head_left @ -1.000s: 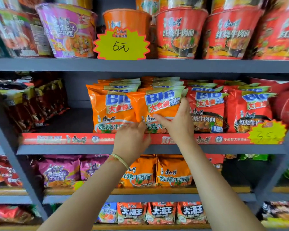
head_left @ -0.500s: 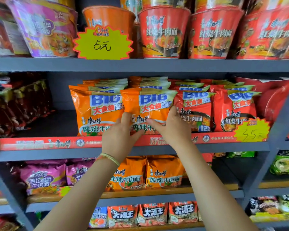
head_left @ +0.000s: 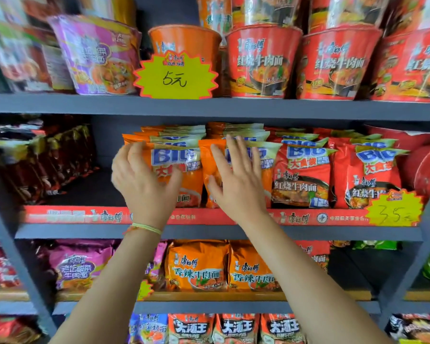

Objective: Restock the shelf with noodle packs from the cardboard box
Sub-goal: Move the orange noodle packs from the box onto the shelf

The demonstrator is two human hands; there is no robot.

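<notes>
- nearest to us, our left hand is spread with the fingers a little curved at the left edge of the left orange big noodle pack; we cannot tell if it touches or only hovers.
- our right hand lies flat, fingers straight and apart, pressing the face of the right orange big noodle pack.
- we judge the step is to settle these packs upright in their rows on the middle shelf; it is best to push evenly with the flat palm, low and high together, so the pack does not tip forward over the red front strip.
- we count two orange rows and, just beside them, two red big noodle packs in front.
- above, three red cup noodles stand in the front row, with one orange cup behind the yellow 5 tag.
- the cardboard box is not in view.
</notes>
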